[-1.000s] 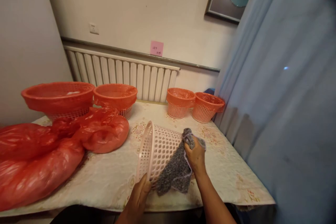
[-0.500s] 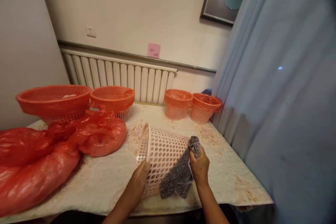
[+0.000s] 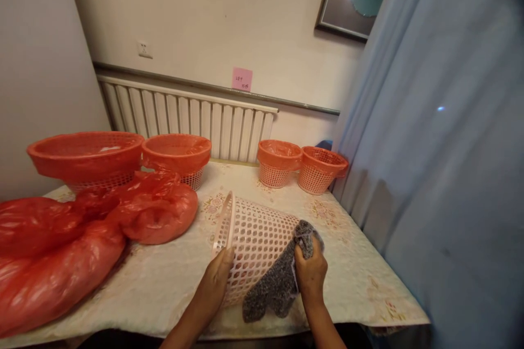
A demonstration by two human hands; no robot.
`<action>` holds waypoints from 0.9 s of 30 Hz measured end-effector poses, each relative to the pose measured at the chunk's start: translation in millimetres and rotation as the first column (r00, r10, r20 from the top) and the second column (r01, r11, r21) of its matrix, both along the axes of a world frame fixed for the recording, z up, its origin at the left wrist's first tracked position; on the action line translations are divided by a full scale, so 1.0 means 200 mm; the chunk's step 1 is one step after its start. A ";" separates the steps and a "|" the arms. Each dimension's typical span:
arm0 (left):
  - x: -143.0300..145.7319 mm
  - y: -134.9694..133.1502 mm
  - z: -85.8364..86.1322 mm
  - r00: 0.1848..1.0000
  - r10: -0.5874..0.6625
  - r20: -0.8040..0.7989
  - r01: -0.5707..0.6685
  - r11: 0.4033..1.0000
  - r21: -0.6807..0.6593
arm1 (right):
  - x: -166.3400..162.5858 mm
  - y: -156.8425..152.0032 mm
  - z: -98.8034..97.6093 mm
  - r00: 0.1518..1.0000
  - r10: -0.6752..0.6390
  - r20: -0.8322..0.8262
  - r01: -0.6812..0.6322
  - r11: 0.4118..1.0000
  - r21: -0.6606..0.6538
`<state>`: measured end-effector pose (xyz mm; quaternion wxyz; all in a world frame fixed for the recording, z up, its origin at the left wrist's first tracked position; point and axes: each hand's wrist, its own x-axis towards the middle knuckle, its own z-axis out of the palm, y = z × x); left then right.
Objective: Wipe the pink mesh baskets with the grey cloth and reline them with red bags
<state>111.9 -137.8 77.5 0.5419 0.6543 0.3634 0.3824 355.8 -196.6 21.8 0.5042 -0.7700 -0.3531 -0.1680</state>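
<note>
A pale pink perforated plastic basket (image 3: 257,234) lies on its side near the table's front edge, its mouth turned left. My left hand (image 3: 219,278) grips its rim, thumb on the outer wall and the other fingers hidden. In my right hand (image 3: 311,270) is a grey speckled cloth (image 3: 272,289) with light purple edging, bunched between closed fingers. The cloth presses against the basket's base end, and its loose part hangs down over the lower side wall.
Large red plastic bags (image 3: 82,245) cover the table's left side. Behind stand a wide basket (image 3: 85,158) and a smaller basket (image 3: 176,158), both lined in red. Two more lined baskets (image 3: 279,162) stand at the back right. A blue curtain (image 3: 409,147) borders the right edge.
My right hand has shifted slightly downward with the cloth at the basket's base end, and the cloth's loose end hangs lower and further left. My left hand stays on the rim.
</note>
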 end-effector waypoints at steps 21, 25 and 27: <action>-0.01 -0.02 -0.06 0.999 -0.009 0.037 0.006 0.996 0.091 | -0.49 0.25 0.45 0.784 0.579 0.225 -0.577 0.813 -0.082; -0.02 -0.04 -0.06 1.000 0.008 0.014 -0.009 0.998 0.068 | -0.31 0.24 0.38 0.877 0.467 0.110 -0.460 0.884 -0.086; -0.03 -0.05 -0.07 1.000 -0.004 -0.001 0.004 0.999 0.045 | -0.19 0.21 0.33 0.922 0.383 0.060 -0.377 0.922 -0.088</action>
